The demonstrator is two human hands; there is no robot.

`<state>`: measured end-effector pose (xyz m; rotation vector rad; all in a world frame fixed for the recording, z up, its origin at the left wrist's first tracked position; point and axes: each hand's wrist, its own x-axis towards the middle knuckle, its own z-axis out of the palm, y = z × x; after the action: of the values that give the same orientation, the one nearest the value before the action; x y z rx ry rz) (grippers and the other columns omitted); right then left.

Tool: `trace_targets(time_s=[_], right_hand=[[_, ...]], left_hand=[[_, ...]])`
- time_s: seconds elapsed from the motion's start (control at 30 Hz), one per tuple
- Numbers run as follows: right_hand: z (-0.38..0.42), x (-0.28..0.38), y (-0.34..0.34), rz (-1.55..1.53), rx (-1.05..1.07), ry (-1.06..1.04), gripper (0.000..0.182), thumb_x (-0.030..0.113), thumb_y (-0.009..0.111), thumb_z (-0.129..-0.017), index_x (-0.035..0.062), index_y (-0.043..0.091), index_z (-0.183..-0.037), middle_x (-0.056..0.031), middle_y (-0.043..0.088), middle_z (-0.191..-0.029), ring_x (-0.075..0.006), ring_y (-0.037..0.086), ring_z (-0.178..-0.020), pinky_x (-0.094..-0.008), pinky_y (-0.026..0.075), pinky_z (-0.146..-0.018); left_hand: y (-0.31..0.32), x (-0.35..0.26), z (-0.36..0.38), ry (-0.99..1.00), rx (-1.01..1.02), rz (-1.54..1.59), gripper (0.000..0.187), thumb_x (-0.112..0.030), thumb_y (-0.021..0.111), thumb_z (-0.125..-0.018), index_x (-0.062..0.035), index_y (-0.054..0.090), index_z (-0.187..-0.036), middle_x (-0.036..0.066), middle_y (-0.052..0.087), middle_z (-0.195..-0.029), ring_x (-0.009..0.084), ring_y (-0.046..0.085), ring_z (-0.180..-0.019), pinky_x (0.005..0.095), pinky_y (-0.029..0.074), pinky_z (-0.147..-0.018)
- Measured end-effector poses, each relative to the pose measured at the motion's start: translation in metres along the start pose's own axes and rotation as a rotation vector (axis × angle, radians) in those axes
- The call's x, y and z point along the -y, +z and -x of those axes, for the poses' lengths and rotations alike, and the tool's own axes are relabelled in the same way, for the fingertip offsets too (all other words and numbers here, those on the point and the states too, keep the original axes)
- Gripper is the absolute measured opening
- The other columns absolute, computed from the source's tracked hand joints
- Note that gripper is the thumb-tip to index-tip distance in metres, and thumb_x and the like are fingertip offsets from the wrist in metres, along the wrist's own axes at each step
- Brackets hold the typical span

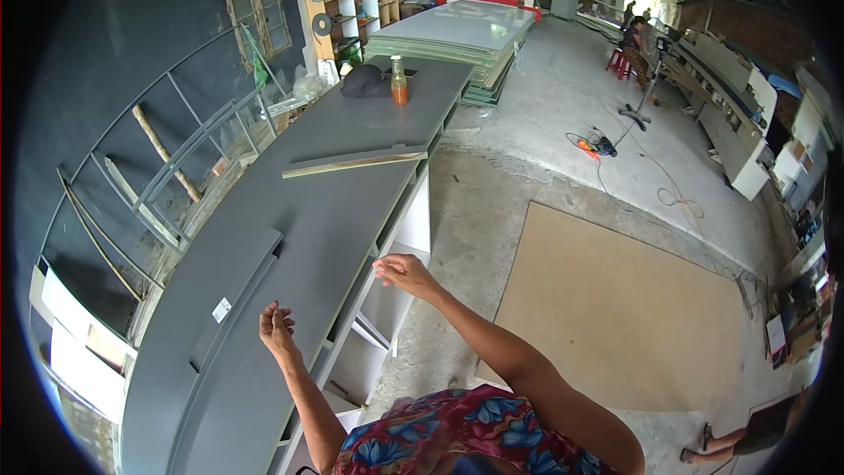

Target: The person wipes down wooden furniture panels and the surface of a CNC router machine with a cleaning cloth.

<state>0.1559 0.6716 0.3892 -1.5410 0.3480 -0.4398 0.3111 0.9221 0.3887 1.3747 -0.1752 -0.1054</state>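
My left hand (279, 327) hovers over the long dark grey panel surface (343, 202), its fingers curled with thumb and fingertips close together. Whatever it may pinch is too small to make out. My right hand (406, 275) is near the panel's right edge, fingers loosely bent and apart, with nothing visible in it. Left of my left hand lies a long narrow grey strip (251, 268), and a small white label (221, 310) sits beside it. Farther along the panel rests another grey strip with a raw wood edge (352, 162).
A bottle of orange-red liquid (399, 88) and a dark cap (362, 81) stand on the panel's far end. White compartments (384, 310) show below its edge. A brown board (615, 317) lies on the floor at right. Stacked sheets (457, 35) and a seated person (636, 46) are farther back.
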Motion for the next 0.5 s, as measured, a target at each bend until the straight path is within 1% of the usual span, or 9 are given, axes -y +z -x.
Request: trace_targets(time_s=[0.07, 0.1, 0.2, 0.3, 0.4, 0.5], right_hand=[[0.000, 0.015, -0.023, 0.060, 0.003, 0.086, 0.025, 0.018, 0.055, -0.091, -0.0010, 0.060, -0.105, -0.0072, 0.065, -0.091, -0.0120, 0.062, -0.083, -0.0239, 0.054, -0.070], [-0.002, 0.014, -0.033, 0.024, 0.013, 0.088, 0.024, 0.017, 0.054, -0.091, -0.0011, 0.060, -0.106, -0.0076, 0.065, -0.093, -0.0122, 0.062, -0.085, -0.0239, 0.053, -0.071], [-0.018, -0.010, -0.063, 0.054, 0.038, 0.063, 0.028, 0.029, 0.054, -0.091, 0.0071, 0.061, -0.107, -0.0031, 0.066, -0.090, -0.0068, 0.061, -0.071, -0.0200, 0.047, -0.056], [-0.030, -0.024, -0.094, -0.018, -0.006, -0.007, 0.029, 0.031, 0.054, -0.091, 0.0074, 0.061, -0.107, -0.0027, 0.065, -0.090, -0.0072, 0.061, -0.071, -0.0203, 0.047, -0.058], [-0.050, -0.030, -0.133, -0.056, -0.026, 0.007, 0.030, 0.031, 0.055, -0.090, 0.0074, 0.061, -0.108, -0.0026, 0.065, -0.090, -0.0078, 0.061, -0.072, -0.0204, 0.047, -0.060], [-0.074, -0.015, -0.174, -0.046, -0.025, 0.086, 0.029, 0.021, 0.055, -0.091, -0.0027, 0.058, -0.107, -0.0070, 0.063, -0.095, -0.0124, 0.061, -0.081, -0.0235, 0.051, -0.066]], left_hand=[[0.013, 0.007, -0.001, 0.028, -0.028, -0.033, 0.012, -0.015, 0.055, -0.088, -0.0104, 0.062, -0.097, 0.001, 0.062, -0.073, 0.0029, 0.050, -0.053, 0.0155, 0.031, -0.045], [0.022, 0.010, -0.005, 0.046, -0.039, -0.046, 0.013, -0.016, 0.056, -0.088, -0.0104, 0.062, -0.097, 0.001, 0.062, -0.074, 0.0026, 0.050, -0.053, 0.0150, 0.031, -0.044], [0.041, 0.012, -0.019, 0.051, -0.054, -0.055, 0.013, -0.015, 0.056, -0.087, -0.0104, 0.062, -0.098, 0.001, 0.062, -0.074, 0.0026, 0.050, -0.054, 0.0152, 0.031, -0.045], [0.062, 0.010, -0.039, 0.098, -0.100, -0.046, 0.015, -0.016, 0.056, -0.087, -0.0098, 0.061, -0.099, 0.001, 0.062, -0.074, 0.0026, 0.050, -0.055, 0.0149, 0.031, -0.045], [0.081, 0.011, -0.067, 0.158, -0.168, -0.019, 0.018, -0.018, 0.057, -0.086, -0.0097, 0.061, -0.102, 0.001, 0.062, -0.076, 0.0024, 0.048, -0.056, 0.0148, 0.030, -0.046], [0.096, 0.011, -0.097, 0.202, -0.264, -0.022, 0.020, -0.020, 0.057, -0.087, -0.0098, 0.060, -0.104, 0.001, 0.061, -0.078, 0.0022, 0.047, -0.056, 0.0151, 0.030, -0.046]])
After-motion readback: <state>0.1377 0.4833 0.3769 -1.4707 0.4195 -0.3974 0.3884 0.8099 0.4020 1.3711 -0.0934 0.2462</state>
